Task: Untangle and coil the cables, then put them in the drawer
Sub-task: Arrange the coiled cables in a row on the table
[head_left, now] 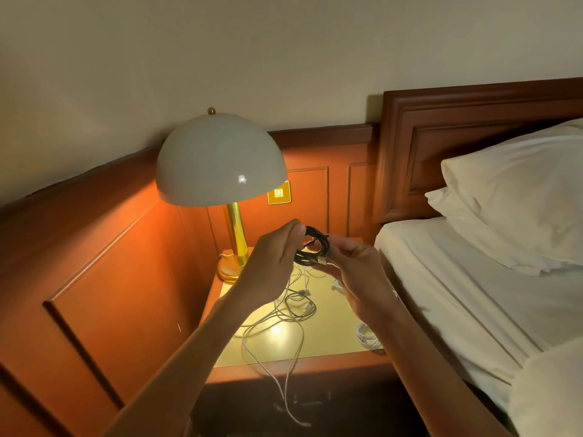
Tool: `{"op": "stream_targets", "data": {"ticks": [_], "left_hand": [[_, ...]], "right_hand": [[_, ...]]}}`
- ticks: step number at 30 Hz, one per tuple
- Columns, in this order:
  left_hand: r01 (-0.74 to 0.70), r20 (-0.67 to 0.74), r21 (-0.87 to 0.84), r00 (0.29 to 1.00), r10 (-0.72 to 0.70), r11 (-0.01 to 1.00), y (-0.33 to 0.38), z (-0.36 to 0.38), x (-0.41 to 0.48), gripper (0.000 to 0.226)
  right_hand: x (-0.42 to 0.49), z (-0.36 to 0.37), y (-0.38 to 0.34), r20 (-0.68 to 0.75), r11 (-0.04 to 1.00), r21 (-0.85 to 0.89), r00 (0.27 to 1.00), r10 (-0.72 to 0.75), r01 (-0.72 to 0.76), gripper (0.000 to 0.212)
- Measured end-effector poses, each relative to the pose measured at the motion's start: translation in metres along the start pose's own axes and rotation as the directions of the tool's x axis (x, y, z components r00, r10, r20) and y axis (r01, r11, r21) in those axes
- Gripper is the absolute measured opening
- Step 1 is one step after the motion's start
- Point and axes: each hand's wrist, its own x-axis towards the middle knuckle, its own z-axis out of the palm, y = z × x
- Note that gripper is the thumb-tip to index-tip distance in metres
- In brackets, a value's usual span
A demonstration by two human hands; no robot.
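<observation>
A black cable (pixel 315 247) wound into a small coil hangs in the air above the nightstand (pixel 331 348). My left hand (pixel 274 257) pinches the coil's top left. My right hand (pixel 356 272) holds its lower right side, fingers curled round the loops. Below them a tangle of white cables (pixel 284 313) lies on the nightstand top, and one white cable (pixel 284 392) trails over the front edge. A small coiled white cable (pixel 366 337) sits near the right front corner. Another white bundle (pixel 337 284) is partly hidden behind my right hand. No drawer front is clearly visible in the dark below.
A lamp (pixel 220 162) with a white dome shade and brass stem stands at the nightstand's back left. Wood panelling (pixel 110 263) walls the left and back, with a wall switch (pixel 279 193). A bed (pixel 473 294) with white sheets and pillows (pixel 520 197) borders the right.
</observation>
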Motion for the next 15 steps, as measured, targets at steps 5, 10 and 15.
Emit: {"op": "stream_targets", "data": {"ticks": [5, 10, 15], "left_hand": [[-0.013, -0.013, 0.106, 1.0, 0.015, 0.994, -0.005, 0.0, 0.002, 0.031], [-0.045, -0.068, 0.219, 0.996, 0.061, 0.975, -0.007, 0.002, 0.004, 0.033], [-0.102, -0.085, 0.333, 0.987, 0.137, 0.937, -0.005, -0.001, 0.009, 0.032]], "right_hand": [[-0.001, 0.0, 0.011, 0.108, 0.963, 0.225, 0.986, 0.127, -0.148, 0.017], [-0.001, 0.004, 0.016, 0.238, 0.864, 0.43, 0.956, 0.171, -0.262, 0.022], [-0.007, 0.008, 0.009, 0.265, 0.746, 0.567, 0.935, 0.237, -0.35, 0.025]]}}
